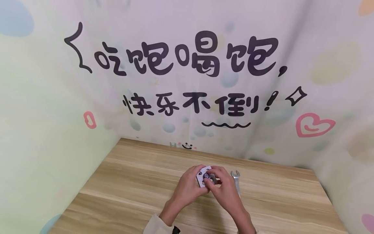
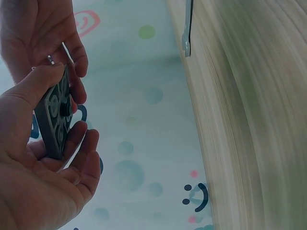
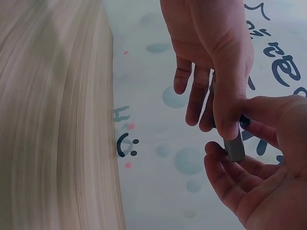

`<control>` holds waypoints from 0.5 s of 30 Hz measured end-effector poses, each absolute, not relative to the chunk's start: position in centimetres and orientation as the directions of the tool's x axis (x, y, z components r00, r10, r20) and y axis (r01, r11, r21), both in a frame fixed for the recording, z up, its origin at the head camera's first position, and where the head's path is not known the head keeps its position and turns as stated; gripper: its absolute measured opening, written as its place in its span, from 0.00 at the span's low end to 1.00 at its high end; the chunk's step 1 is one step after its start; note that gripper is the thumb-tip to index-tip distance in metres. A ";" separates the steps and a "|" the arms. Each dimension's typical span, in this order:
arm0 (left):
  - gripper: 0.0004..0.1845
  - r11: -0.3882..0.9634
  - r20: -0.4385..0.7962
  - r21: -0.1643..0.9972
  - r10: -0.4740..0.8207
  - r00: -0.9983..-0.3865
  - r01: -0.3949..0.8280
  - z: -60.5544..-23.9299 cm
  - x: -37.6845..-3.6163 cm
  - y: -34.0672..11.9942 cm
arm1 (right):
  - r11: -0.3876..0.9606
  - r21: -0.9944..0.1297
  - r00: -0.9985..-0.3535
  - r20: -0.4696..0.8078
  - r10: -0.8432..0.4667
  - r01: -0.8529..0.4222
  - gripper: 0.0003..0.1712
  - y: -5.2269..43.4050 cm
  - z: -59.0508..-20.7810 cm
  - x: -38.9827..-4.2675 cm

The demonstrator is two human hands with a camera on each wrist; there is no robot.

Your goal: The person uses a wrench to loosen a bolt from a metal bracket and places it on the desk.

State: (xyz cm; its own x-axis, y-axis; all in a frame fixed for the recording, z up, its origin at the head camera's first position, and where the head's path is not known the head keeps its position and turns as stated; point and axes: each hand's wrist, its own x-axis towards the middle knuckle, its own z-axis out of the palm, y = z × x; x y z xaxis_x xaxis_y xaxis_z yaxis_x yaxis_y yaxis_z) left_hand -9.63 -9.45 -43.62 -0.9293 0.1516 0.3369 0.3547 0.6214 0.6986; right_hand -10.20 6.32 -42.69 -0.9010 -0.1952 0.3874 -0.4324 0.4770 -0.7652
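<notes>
My left hand [image 1: 187, 183] grips a flat, angular metal plate [image 1: 200, 174] by its edge, thumb on one face and fingers beneath. Holes show in the plate, and a dark round bolt head [image 1: 205, 175] sits near its middle. My right hand [image 1: 228, 191] pinches around that head with thumb and index finger. From the left wrist, the plate's other face [image 2: 53, 108] shows curved grooves, with a dark stub [image 2: 65, 109] standing out at the centre. The right wrist view shows the plate's grey edge [image 3: 234, 149] between both hands, partly hidden by fingers.
A silver open-end wrench [image 1: 235, 178] lies on the wood-grain table [image 1: 131, 182], just beyond my right hand. A printed cloth wall [image 1: 181, 130] with black lettering rises behind the table's back edge and along its sides.
</notes>
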 end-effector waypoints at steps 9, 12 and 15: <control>0.35 0.620 0.337 0.701 0.149 -0.929 0.354 -43.5 -9.6 -9.5 | 0.477 -0.750 -0.887 0.410 -0.210 -0.459 0.14 6.4 -42.6 -10.2; 0.34 0.618 0.338 0.701 0.151 -0.929 0.355 -43.5 -9.6 -9.5 | 0.481 -0.744 -0.886 0.409 -0.219 -0.463 0.15 6.4 -42.6 -10.2; 0.34 0.614 0.334 0.705 0.153 -0.930 0.355 -43.6 -9.6 -9.5 | 0.490 -0.737 -0.884 0.408 -0.226 -0.465 0.16 6.4 -42.6 -10.1</control>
